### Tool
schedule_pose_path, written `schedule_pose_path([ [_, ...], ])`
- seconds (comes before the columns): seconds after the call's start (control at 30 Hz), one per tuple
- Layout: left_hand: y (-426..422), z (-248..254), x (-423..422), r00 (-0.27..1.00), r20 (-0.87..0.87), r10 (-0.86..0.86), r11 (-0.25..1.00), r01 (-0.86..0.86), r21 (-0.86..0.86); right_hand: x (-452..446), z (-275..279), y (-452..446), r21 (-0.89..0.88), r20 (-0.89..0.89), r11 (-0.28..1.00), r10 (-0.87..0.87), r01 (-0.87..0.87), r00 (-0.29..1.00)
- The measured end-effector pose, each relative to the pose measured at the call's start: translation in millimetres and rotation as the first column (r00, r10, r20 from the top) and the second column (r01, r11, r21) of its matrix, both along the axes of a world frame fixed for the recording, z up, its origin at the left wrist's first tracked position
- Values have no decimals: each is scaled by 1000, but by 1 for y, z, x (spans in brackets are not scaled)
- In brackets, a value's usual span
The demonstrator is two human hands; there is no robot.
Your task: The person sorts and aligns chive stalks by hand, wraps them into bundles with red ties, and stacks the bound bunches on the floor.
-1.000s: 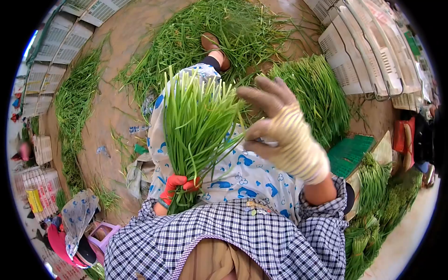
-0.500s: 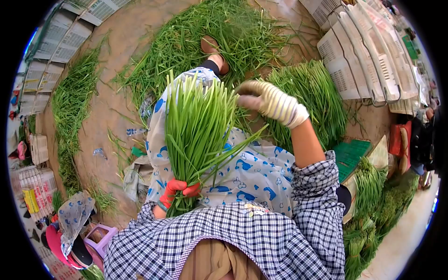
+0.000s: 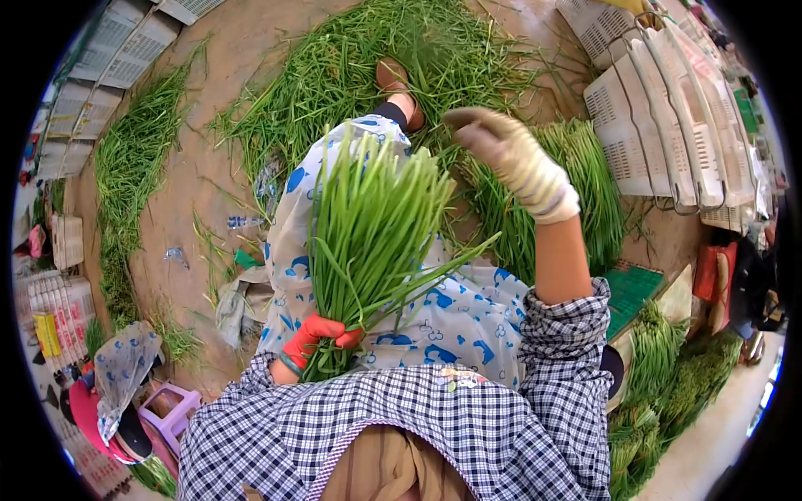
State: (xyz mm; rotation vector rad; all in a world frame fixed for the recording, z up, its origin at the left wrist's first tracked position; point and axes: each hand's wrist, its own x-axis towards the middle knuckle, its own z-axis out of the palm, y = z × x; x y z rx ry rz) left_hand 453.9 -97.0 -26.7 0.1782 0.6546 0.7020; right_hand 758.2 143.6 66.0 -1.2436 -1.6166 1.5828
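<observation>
A bunch of green stalks stands fanned out above my lap, its pale cut ends pointing away from me. My left hand, in a red glove, is wrapped round its lower end. Up and to the right of the bunch, apart from it, is my right hand in a striped glove with dark fingers. Those fingers are stretched out and hold nothing. Beneath the bunch a clear apron with blue prints covers my legs. Behind my right hand lies a neat pile of green stalks.
Loose green stalks lie round my foot, with another strip at the left. White crates stand upper right, more upper left. A green board and bundled stalks are right, a purple stool lower left.
My right hand has gone up and away from the bunch, its fingers straightening. My left hand still grips the bunch, which has shifted slightly right in view.
</observation>
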Motion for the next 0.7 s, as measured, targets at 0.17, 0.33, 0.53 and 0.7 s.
schedule_pose_path([
  [0.17,14,28,-3,974,-193,-118,993,112,-43,-47,-13,-8,151,305,988,-4,-44,952],
  [0.33,3,10,1,999,39,24,998,-26,52,57,-74,18,-5,-270,845,-517,535,812],
  [0.53,8,24,1,988,-143,-53,999,54,0,-9,-133,-115,-211,-607,974,-70,-75,792],
  [0.7,4,30,-18,983,-139,-122,972,147,181,-60,-122,-127,-471,-861,773,-509,-424,29],
])
